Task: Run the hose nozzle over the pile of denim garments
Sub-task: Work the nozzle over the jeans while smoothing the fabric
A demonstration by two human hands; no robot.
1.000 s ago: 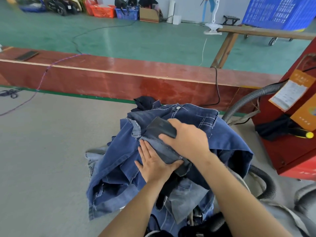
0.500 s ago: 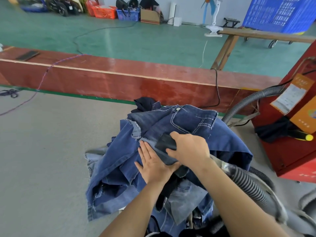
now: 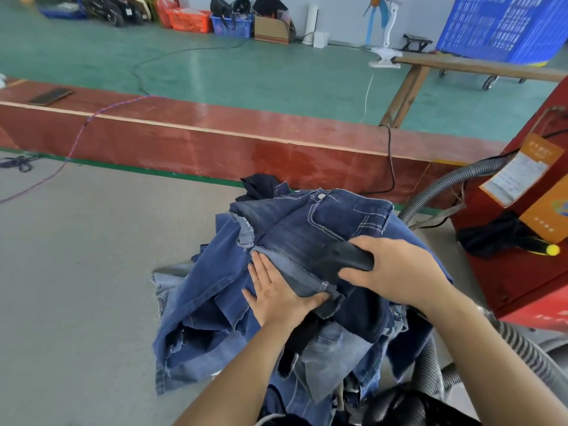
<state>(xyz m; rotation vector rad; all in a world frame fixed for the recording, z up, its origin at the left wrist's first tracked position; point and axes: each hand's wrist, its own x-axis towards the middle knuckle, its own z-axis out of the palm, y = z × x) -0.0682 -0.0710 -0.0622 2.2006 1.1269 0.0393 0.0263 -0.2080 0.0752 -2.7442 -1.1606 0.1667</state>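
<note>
Grey workshop floor is stretching out at the left, bounded by a red wooden ledge, and the pile of denim garments is sitting on it at centre. On that pile the left hand is lying flat with straight fingers, pinning a frayed hem, while just beside it the right hand is gripping the black hose nozzle, pressing it onto the top jeans. The sweep appears to be underway; next, the nozzle probably needs dragging across untouched denim, with the ribbed hose trailing right, toward the red machine.
</note>
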